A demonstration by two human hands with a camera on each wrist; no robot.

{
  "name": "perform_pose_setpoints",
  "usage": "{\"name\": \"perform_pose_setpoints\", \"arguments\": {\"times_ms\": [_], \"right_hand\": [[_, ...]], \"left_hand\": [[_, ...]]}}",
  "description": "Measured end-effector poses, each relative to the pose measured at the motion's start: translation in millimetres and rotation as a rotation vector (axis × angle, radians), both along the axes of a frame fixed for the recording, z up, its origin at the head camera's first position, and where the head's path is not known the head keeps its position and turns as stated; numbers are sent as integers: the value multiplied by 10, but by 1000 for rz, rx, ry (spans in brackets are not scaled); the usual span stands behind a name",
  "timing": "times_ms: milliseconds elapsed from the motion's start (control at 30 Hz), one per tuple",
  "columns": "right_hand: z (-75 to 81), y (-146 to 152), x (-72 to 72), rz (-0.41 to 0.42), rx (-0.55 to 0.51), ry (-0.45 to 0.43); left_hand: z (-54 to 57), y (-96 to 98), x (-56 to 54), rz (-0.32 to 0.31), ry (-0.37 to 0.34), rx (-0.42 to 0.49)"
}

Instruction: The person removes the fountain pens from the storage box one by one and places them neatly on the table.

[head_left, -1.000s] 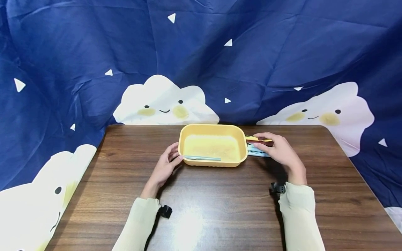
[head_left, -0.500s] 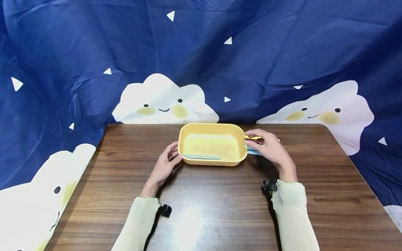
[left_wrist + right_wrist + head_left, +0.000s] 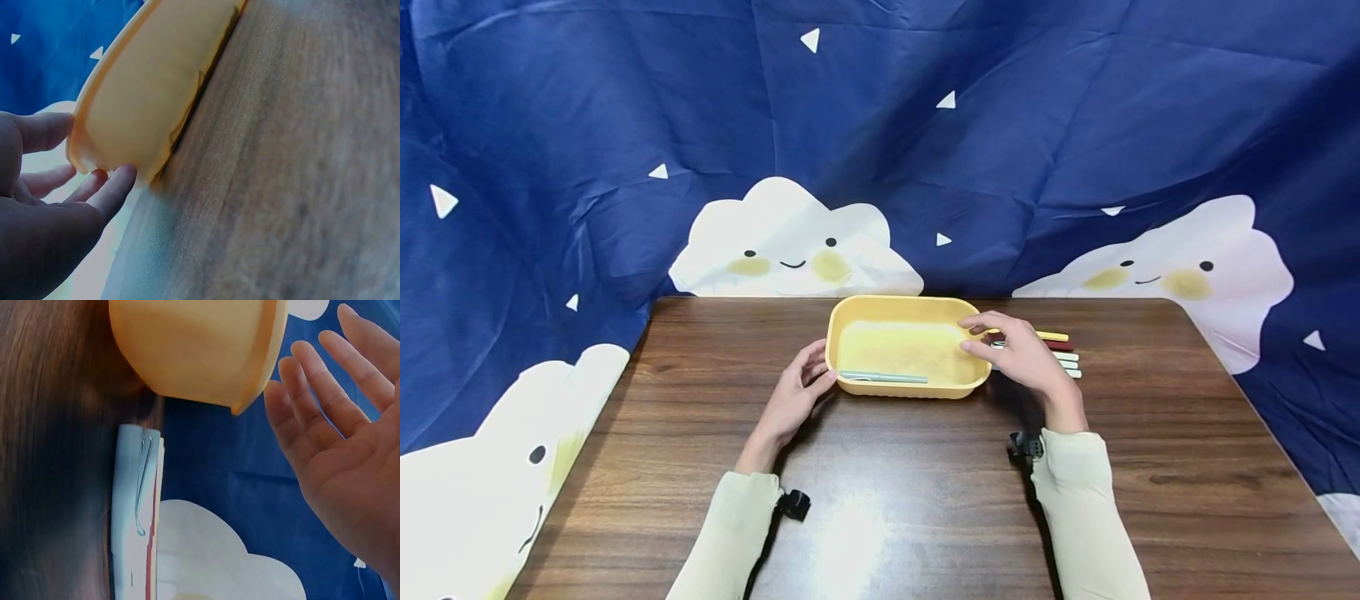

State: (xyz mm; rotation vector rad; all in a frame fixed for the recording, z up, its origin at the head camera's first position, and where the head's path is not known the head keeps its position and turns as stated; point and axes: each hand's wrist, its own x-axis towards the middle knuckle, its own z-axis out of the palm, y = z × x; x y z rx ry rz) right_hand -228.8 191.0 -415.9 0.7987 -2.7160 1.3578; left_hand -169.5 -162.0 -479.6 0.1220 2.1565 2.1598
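Observation:
A yellow rectangular box stands near the far edge of the table. Inside, along its near wall, lies one teal pen. My left hand rests on the outside of the box's left end, fingertips spread against the wall in the left wrist view. Over the right end of the box hovers my right hand, its fingers extended and nothing between them. Beside the box, partly under that hand, several pens lie side by side: a yellow pen, a dark red pen and pale blue ones. A clipped blue pen shows in the right wrist view.
The brown wooden table reaches toward me and to both sides. Behind it hangs a blue curtain with white clouds and triangles. Small black cameras sit at both wrists.
My right hand has moved left, from above the pens to over the box's right rim, uncovering the pens' right ends. My left hand and the box have stayed put.

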Motion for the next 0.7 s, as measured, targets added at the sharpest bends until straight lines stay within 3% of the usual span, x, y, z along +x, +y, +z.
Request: {"name": "perform_pose_setpoints", "arguments": {"times_ms": [700], "right_hand": [[-125,-270,-61,78,-39,-82]], "left_hand": [[5,10,-1,14,-4,-15]]}}
